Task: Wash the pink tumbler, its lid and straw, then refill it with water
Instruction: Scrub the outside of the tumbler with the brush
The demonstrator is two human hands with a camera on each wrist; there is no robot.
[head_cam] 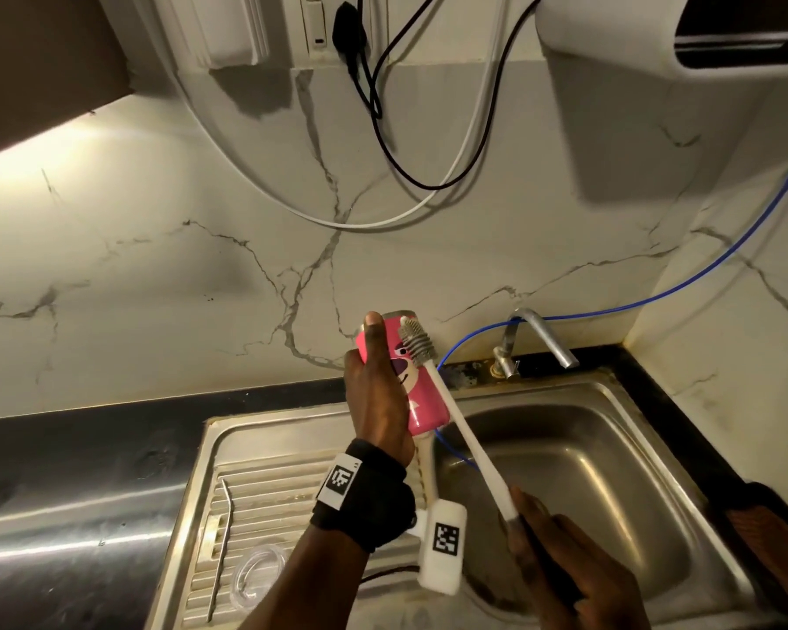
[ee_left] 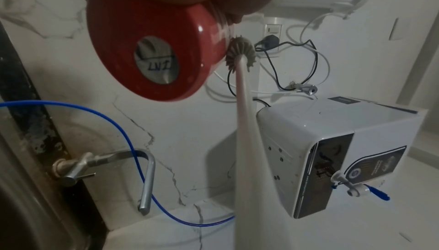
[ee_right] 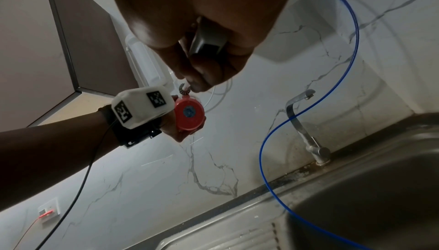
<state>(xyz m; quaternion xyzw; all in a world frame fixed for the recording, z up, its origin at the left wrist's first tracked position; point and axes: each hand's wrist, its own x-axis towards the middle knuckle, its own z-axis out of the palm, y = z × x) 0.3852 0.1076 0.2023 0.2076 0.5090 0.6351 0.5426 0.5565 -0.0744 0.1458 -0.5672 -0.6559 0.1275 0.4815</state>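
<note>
Above the steel sink (head_cam: 565, 447), the pink cartoon-printed tumbler (head_cam: 417, 393) is gripped by the left hand (head_cam: 374, 393); the white long-handled brush (head_cam: 456, 416), clasped by the right hand (head_cam: 565, 561), touches its side. Curved metal straw (head_cam: 221, 547), clear round lid (head_cam: 258, 572) and refilling seem left.

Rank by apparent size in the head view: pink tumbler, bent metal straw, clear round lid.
1. Pink tumbler, though it is nearer the camera.
2. Bent metal straw: longest, but very thin.
3. Clear round lid, partly hidden by the forearm.
</note>
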